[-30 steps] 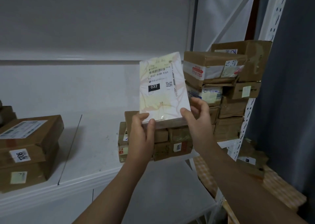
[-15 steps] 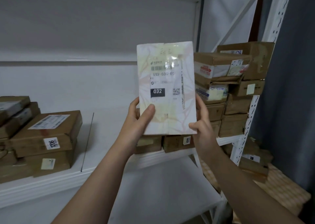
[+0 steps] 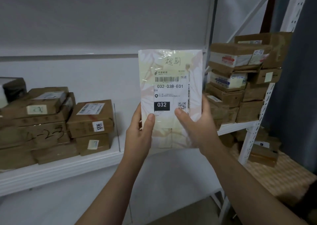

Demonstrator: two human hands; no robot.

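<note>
Left hand (image 3: 139, 132) and right hand (image 3: 195, 127) each pinch a lower edge of the glossy flat parcel (image 3: 169, 94), held upright before the front edge of the shelf (image 3: 68, 170); gripped so low, its slick wrap may slip free.

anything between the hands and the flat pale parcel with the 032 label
Nothing visible. The left hand and right hand both grip the flat pale plastic-wrapped parcel directly at its lower edges, thumbs on its front.
</note>
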